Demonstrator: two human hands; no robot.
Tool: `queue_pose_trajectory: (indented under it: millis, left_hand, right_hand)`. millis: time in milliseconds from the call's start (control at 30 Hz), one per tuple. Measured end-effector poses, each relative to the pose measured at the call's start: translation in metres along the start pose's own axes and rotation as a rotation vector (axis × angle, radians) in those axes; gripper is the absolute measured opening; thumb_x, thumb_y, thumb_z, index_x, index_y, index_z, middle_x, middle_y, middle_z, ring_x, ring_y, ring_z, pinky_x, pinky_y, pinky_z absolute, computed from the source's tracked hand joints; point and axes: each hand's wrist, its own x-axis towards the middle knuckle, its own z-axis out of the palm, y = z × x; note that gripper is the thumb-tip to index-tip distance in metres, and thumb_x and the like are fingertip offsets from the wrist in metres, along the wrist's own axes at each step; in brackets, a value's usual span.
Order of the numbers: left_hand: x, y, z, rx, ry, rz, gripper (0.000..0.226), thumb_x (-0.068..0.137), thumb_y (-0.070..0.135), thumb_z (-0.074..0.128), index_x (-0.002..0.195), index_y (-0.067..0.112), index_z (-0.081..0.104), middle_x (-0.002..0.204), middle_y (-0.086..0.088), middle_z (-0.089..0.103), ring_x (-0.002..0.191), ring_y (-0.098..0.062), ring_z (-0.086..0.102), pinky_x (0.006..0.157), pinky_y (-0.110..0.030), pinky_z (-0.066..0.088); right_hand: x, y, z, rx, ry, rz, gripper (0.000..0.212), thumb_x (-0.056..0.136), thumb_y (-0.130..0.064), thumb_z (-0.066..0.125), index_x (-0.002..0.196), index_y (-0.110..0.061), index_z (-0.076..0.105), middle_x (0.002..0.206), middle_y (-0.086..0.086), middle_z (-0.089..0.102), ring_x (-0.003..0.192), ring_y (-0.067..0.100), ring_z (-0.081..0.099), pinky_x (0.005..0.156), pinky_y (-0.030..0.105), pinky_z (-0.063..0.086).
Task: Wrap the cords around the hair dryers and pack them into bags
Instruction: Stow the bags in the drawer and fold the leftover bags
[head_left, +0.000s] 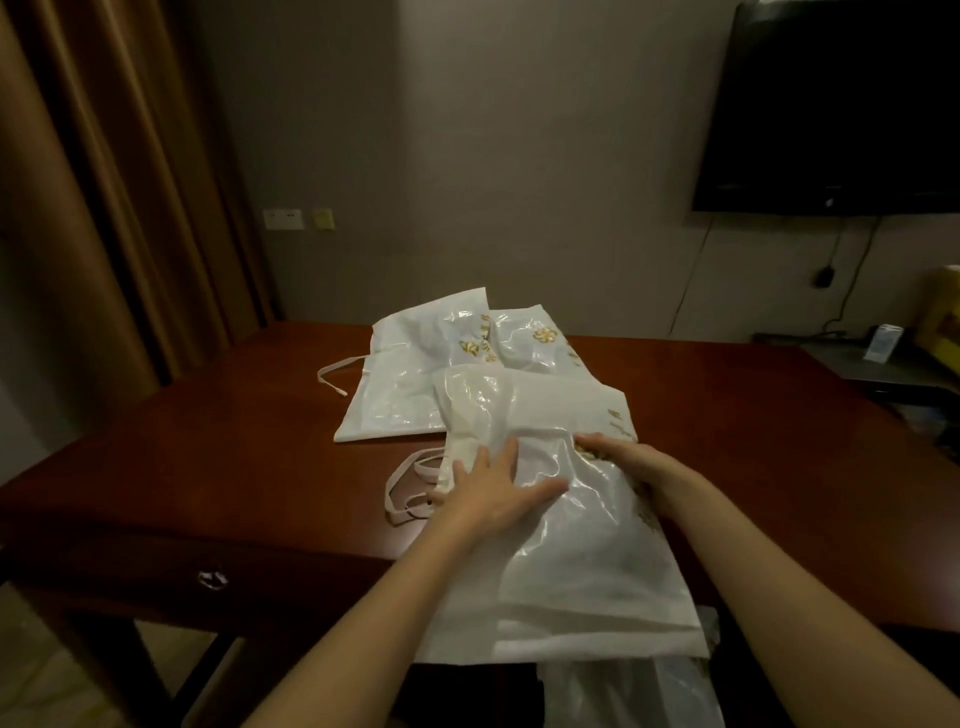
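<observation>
A person's left hand, fingers spread flat, and right hand, state unclear, are pressing a soft, glossy, likely slippery white bag overhanging the near edge of the desk, best gripped by its drawstring.

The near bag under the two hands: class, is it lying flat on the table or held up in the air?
Lying flat. The near bag rests on the table, its near end overhanging the edge.
</observation>
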Motion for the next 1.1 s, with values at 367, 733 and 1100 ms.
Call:
queue_pose_trajectory:
  millis: [367, 733, 1100]
  left_hand:
    - [-0.012, 0.009, 0.018, -0.022, 0.025, 0.085, 0.091, 0.084, 0.081, 0.034, 0.15, 0.045, -0.017, 0.161, 0.007, -0.022, 0.148, -0.037, -0.016, 0.109, -0.07, -0.012]
    - [-0.038, 0.017, -0.001, 0.144, 0.291, 0.225, 0.083, 0.086, 0.077, 0.031, 0.148, 0.049, -0.017, 0.16, 0.012, -0.022, 0.149, -0.02, -0.017, 0.116, -0.064, -0.005]
    - [-0.04, 0.024, -0.026, -0.519, 0.106, 0.062, 0.082, 0.084, 0.066, 0.059, 0.147, 0.018, 0.038, 0.152, -0.003, 0.039, 0.139, -0.022, 0.037, 0.113, -0.039, 0.035]
  right_hand:
    - [0.001, 0.012, 0.016, 0.306, -0.033, -0.098, 0.061, 0.066, -0.037, 0.075, 0.117, -0.009, 0.057, 0.099, 0.016, 0.069, 0.088, 0.031, 0.068, 0.069, 0.04, 0.056]
    - [-0.028, 0.027, 0.019, 0.771, -0.174, -0.197, 0.043, 0.082, -0.028, 0.065, 0.121, -0.009, 0.064, 0.106, 0.015, 0.07, 0.093, 0.03, 0.069, 0.076, 0.041, 0.057]
    - [-0.056, 0.023, 0.019, 0.711, -0.128, -0.231, 0.052, 0.072, -0.026, 0.069, 0.121, -0.007, 0.064, 0.115, 0.017, 0.067, 0.101, 0.032, 0.065, 0.098, 0.048, 0.048]
